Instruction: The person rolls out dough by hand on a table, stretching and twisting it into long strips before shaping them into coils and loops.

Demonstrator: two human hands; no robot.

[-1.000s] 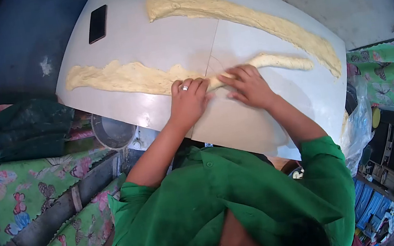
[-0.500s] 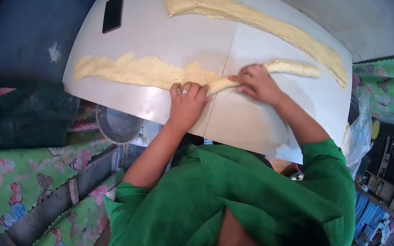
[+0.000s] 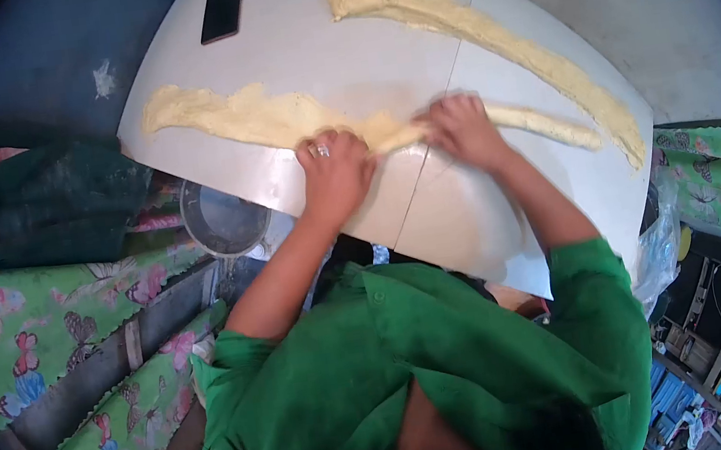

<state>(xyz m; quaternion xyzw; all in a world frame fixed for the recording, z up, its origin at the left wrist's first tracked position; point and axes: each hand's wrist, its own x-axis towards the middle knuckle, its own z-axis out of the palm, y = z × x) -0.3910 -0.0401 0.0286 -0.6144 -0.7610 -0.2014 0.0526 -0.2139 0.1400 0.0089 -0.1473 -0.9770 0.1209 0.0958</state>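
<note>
A long strip of pale yellow dough [image 3: 228,119] lies across the white table [image 3: 310,49], flat and spread on the left and rolled into a rope on the right. My left hand [image 3: 335,169], with a ring on one finger, curls over the dough's near edge around the middle. To its right, my right hand [image 3: 462,131] is closed over the rolled part and slightly blurred. Between both hands a short piece of rope shows. The rope's end runs on past my right hand. Fingertips of both hands are partly hidden.
A second flat dough strip [image 3: 480,27] curves along the table's far right side. A dark phone [image 3: 223,9] lies at the far left. Below the table's left edge sits a grey bucket [image 3: 227,215]. Clear plastic [image 3: 659,254] hangs at the right edge.
The view has shifted a little, so the table appears moved right and up. Both hands stay on the dough, and the rolled part right of my right hand looks slightly longer.
</note>
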